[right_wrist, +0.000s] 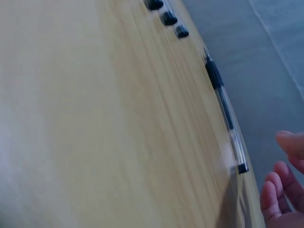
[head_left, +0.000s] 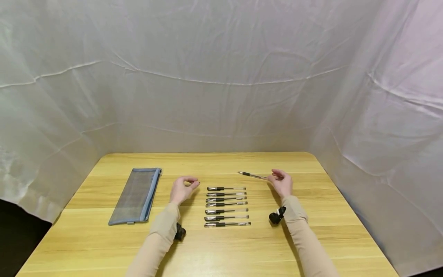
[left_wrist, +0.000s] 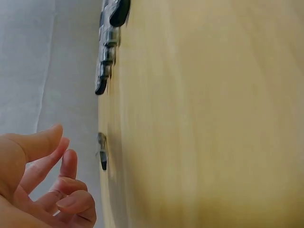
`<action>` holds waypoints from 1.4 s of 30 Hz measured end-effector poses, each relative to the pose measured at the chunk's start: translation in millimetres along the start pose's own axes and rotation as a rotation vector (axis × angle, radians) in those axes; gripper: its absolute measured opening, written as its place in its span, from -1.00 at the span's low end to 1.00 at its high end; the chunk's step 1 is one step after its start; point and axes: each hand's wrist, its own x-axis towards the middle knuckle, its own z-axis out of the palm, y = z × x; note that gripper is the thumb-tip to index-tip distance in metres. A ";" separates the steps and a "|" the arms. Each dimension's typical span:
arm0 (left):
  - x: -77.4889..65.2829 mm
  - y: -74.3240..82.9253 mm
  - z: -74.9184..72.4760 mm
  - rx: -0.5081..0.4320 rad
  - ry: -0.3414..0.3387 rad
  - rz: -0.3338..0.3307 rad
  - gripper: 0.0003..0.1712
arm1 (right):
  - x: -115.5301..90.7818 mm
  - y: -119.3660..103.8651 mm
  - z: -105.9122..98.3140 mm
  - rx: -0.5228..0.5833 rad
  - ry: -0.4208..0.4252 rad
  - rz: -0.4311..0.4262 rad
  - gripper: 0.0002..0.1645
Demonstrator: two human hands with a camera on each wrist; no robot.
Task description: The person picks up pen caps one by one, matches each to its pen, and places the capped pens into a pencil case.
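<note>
An uncapped gel pen (head_left: 252,175) with a black grip and clear barrel lies at the back right. My right hand (head_left: 283,185) is beside its rear end; in the right wrist view the fingers (right_wrist: 281,187) are loosely bent, apart from the pen (right_wrist: 227,111). Back left of centre, my left hand (head_left: 180,190) hovers with thumb and fingers apart, holding nothing. Just past its fingertips, a small pen cap (left_wrist: 102,152) with a black end shows on the table in the left wrist view. Between the hands, several capped gel pens (head_left: 226,211) lie in a column, caps to the left.
A blue-edged mesh zip pouch (head_left: 135,196) lies flat at the left of the wooden table (head_left: 328,231). Pale fabric (head_left: 221,104) hangs around the back and sides. A black wrist camera is on each sleeve.
</note>
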 end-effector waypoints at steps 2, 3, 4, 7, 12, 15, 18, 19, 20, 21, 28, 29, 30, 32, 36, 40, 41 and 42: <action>0.2 -3.2 -3.1 -0.011 0.017 0.000 -0.71 | 1.1 0.1 -1.3 -0.035 -0.027 0.002 -0.55; 0.5 -4.7 -4.4 -0.014 0.022 -0.004 -0.71 | 1.8 0.3 -1.7 -0.045 -0.042 0.010 -0.55; 0.8 -5.9 -5.4 -0.016 0.026 -0.011 -0.71 | 3.0 1.1 -1.8 -0.050 -0.055 0.018 -0.55; 1.3 -8.1 -7.5 -0.007 0.031 -0.016 -0.72 | 6.8 5.5 -1.8 -0.046 -0.092 0.032 -0.55; 0.8 -8.0 -8.5 -0.002 0.029 -0.034 -0.71 | 14.4 16.2 -1.8 -0.048 -0.110 -0.036 -0.56; -0.3 -8.0 -8.3 0.002 0.030 -0.034 -0.71 | 14.7 15.1 -0.9 -0.117 -0.116 -0.046 -0.58; -0.7 -7.9 -8.7 0.003 0.029 -0.031 -0.70 | 10.9 4.4 0.7 -0.214 -0.136 0.005 -0.59; -0.8 -7.9 -8.9 0.003 0.028 -0.031 -0.70 | 10.5 3.0 1.3 -0.240 -0.140 0.009 -0.59; -0.5 -7.6 -9.1 0.001 0.025 -0.035 -0.70 | 10.5 1.5 2.0 -0.260 -0.144 0.018 -0.59; -0.4 -7.3 -9.2 0.000 0.022 -0.040 -0.70 | 10.8 0.6 2.3 -0.280 -0.148 0.021 -0.60; -1.3 -4.6 -10.3 -0.004 0.013 -0.055 -0.69 | 12.4 -2.1 2.9 -0.327 -0.170 0.021 -0.63; -1.4 -4.4 -10.4 -0.001 0.013 -0.054 -0.68 | 12.5 -2.5 2.9 -0.326 -0.175 0.024 -0.64; -1.4 -4.5 -10.3 0.001 0.012 -0.053 -0.68 | 12.7 -2.8 2.9 -0.326 -0.179 0.026 -0.65; -0.9 -5.1 -10.0 0.004 0.011 -0.051 -0.68 | 13.4 -2.7 2.8 -0.325 -0.187 0.028 -0.67; -0.6 -5.5 -9.5 0.005 0.013 -0.054 -0.69 | 15.2 -0.8 2.7 -0.334 -0.197 0.025 -0.71; -1.0 -4.9 -9.2 -0.001 0.014 -0.058 -0.70 | 17.0 1.8 2.4 -0.352 -0.205 0.019 -0.73; -1.0 -5.1 -8.9 -0.002 0.014 -0.058 -0.70 | 17.4 2.1 2.4 -0.357 -0.206 0.016 -0.74; -0.8 -5.3 -8.6 -0.003 0.013 -0.058 -0.70 | 17.9 2.5 2.5 -0.361 -0.206 0.014 -0.74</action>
